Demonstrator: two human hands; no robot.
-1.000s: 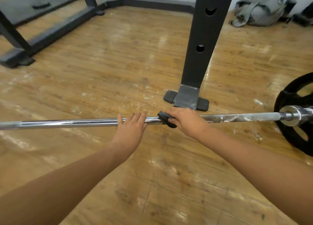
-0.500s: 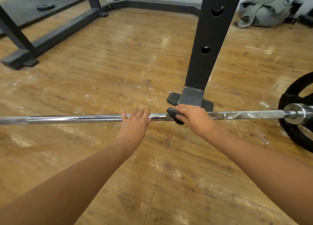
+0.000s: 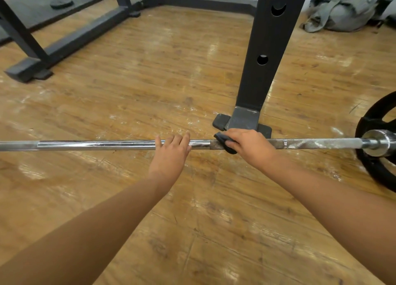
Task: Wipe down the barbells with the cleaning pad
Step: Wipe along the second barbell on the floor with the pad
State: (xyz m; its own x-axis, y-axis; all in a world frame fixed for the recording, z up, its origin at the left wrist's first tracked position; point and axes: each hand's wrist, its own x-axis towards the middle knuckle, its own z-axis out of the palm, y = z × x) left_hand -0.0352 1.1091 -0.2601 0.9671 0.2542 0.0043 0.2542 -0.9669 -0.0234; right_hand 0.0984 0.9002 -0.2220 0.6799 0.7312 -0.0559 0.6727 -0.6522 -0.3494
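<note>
Hands meet on the barbell, which spans the view above the wooden floor: shiny chrome at left, dull and chalk-smeared toward the black plate. The left hand lies flat, fingers straight over the bar. The right hand curls around the dark cleaning pad, wrapped on the shaft. The bar's left end is cut off

Cut off or covered
Left edge cuts the long chrome steel barbell, right edge the round black weight plate; right hand covers most of the dark cleaning pad
</note>
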